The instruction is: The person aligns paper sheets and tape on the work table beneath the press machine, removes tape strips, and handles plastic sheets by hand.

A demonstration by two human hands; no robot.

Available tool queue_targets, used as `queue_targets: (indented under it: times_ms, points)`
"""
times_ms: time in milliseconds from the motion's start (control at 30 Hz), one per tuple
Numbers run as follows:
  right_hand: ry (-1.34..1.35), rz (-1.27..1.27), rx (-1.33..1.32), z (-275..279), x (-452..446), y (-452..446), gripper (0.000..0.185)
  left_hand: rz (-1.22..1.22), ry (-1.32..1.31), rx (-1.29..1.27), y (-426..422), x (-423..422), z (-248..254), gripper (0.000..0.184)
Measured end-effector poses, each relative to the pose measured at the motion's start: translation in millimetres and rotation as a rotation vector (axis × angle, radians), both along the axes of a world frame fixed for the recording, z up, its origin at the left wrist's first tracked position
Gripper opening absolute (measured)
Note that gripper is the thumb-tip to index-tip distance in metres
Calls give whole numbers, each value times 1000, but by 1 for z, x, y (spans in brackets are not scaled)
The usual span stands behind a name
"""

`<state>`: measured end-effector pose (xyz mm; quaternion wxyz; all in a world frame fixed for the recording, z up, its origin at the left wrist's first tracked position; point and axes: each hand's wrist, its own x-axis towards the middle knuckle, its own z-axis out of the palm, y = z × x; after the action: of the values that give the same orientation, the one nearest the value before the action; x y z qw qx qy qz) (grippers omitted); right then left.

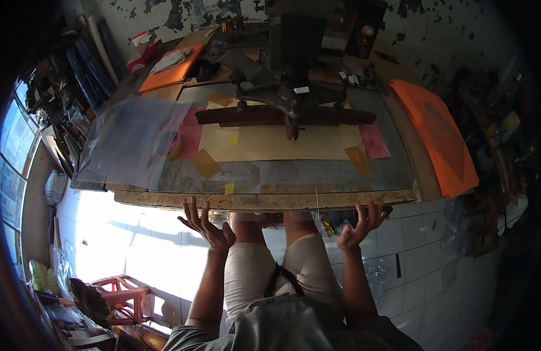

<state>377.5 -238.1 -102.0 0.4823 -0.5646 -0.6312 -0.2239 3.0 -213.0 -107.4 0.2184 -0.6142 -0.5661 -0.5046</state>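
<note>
Both hands are raised at the front edge of a worktable (294,200), palms up and fingers spread. My left hand (207,227) is near the wooden edge, left of centre, and holds nothing. On the right, my right hand (362,225) is also empty, its fingertips close to the same edge; whether they touch it I cannot tell. Beyond them a cream sheet (270,146) lies flat over pink paper (374,142), with brown tape pieces (358,160) at its corners. A dark metal press bar (282,116) spans above the sheet.
Clear plastic sheets (130,134) and a tape roll (175,146) lie at the table's left. Orange stacks lie at the right (437,137) and back left (172,68). A pink stool (124,298) stands on the tiled floor at lower left.
</note>
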Motion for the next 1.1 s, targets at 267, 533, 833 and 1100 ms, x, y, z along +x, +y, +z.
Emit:
queue_targets:
  times_ms: [267, 533, 833, 1100]
  points:
    - [-85, 197, -4, -4, -23, 27, 55, -255, 232, -142, -2, 46, 6, 49]
    - [-47, 163, 73, -15, -29, 34, 44, -228, 174, -22, 10, 54, -10, 42]
    - [-30, 146, 64, -17, -32, 34, 44, -224, 138, -25, 9, 59, -13, 41]
    - [-23, 158, 78, -18, -33, 35, 44, -220, 132, -29, 9, 61, -13, 41]
